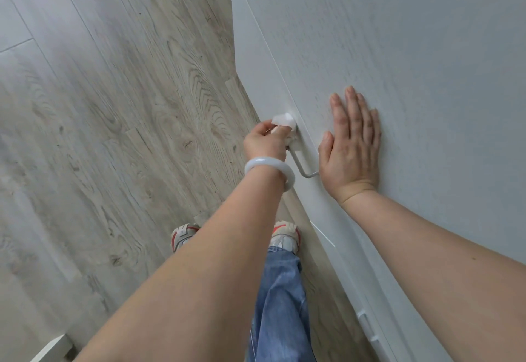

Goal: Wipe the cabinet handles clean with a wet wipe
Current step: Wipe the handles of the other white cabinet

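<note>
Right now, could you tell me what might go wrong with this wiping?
The left hand bunches the wipe at the far end of the handle, so the near, bare stretch may get skipped. The right hand lies flat on the door and may leave smudges.

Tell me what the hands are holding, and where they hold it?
The left hand grips a bunched wet wipe against the far end of the cabinet handle. The right hand holds nothing; it presses flat on the cabinet door.
</note>
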Available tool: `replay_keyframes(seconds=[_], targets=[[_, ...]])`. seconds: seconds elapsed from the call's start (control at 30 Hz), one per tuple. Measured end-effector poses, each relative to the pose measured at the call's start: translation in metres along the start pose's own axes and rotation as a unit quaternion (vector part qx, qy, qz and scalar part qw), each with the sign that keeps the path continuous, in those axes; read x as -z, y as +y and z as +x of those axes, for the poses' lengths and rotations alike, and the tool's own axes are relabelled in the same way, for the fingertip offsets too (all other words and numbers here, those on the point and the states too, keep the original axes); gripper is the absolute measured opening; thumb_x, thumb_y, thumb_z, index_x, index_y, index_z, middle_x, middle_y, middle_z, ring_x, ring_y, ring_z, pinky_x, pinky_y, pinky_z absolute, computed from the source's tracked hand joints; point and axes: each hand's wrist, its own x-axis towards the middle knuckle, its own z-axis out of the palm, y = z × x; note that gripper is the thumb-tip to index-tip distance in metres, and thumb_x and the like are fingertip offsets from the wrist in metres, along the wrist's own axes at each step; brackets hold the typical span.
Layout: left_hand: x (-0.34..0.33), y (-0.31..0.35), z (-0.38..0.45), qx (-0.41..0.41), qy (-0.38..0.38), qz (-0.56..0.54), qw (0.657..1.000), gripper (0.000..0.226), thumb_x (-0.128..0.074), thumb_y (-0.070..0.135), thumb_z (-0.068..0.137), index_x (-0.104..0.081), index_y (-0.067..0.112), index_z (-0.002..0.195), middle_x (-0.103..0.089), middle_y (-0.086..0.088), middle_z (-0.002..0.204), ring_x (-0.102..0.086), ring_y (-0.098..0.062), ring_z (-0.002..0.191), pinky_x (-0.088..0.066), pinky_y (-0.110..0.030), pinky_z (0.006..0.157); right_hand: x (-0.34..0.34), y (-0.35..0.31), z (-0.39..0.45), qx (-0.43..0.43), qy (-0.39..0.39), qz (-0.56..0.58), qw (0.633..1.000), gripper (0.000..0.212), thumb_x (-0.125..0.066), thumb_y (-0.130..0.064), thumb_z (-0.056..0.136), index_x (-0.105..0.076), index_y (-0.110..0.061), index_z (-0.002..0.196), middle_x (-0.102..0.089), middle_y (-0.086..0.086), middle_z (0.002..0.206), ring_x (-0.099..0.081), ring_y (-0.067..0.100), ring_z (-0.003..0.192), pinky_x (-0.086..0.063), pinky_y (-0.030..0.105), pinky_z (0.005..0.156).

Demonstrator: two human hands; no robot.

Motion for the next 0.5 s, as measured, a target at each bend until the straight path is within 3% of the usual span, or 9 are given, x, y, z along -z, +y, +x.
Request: replay_keyframes(seconds=[0.13, 0.27, 0.4, 0.5], targets=[[-0.001, -0.025, -0.016, 0.054, -0.004, -0.092, 0.994, 0.011, -0.07, 0.01, 0.088, -0.064, 0.017, 0.083, -0.064, 0.002, 0.074, -0.062, -0.009, 0.066, -0.052, -0.018, 0.06, 0.0, 0.0, 0.0, 0.001, 0.0, -0.002, 1.0, 0.06, -0.04, -0.022, 0.09, -0.033, -0.012, 0.149, -0.026, 0.012, 0.157, -0.022, 0.024, 0.146, -0.016, 0.047, 0.119], [0.01, -0.043, -0.024, 0.095, -0.053, -0.037, 0.993, 0.01, -0.071, 0.008, 0.087, -0.067, 0.012, 0.079, -0.068, -0.005, 0.073, -0.065, -0.018, 0.07, -0.058, -0.033, 0.078, 0.002, 0.0, 0.0, -0.003, -0.003, -0.002, 1.0, 0.061, -0.04, -0.022, 0.089, -0.033, -0.012, 0.149, -0.026, 0.011, 0.157, -0.023, 0.024, 0.146, -0.014, 0.045, 0.12], [0.011, -0.016, -0.007, 0.089, -0.062, -0.042, 0.993, 0.008, -0.068, -0.003, 0.086, -0.067, 0.005, 0.088, -0.066, -0.006, 0.072, -0.064, -0.012, 0.055, -0.059, -0.023, 0.06, 0.001, -0.001, -0.001, 0.0, -0.001, -0.003, 1.0, 0.061, -0.041, -0.022, 0.089, -0.033, -0.013, 0.149, -0.026, 0.011, 0.157, -0.023, 0.024, 0.146, -0.014, 0.045, 0.12], [0.008, -0.019, -0.01, 0.091, -0.063, -0.103, 0.989, 0.01, -0.066, -0.003, 0.088, -0.066, 0.003, 0.097, -0.067, -0.003, 0.072, -0.065, -0.011, 0.061, -0.058, -0.021, 0.065, 0.002, 0.0, 0.0, -0.001, -0.006, -0.005, 1.0, 0.061, -0.04, -0.022, 0.09, -0.032, -0.013, 0.149, -0.025, 0.011, 0.158, -0.022, 0.025, 0.146, -0.015, 0.046, 0.12]])
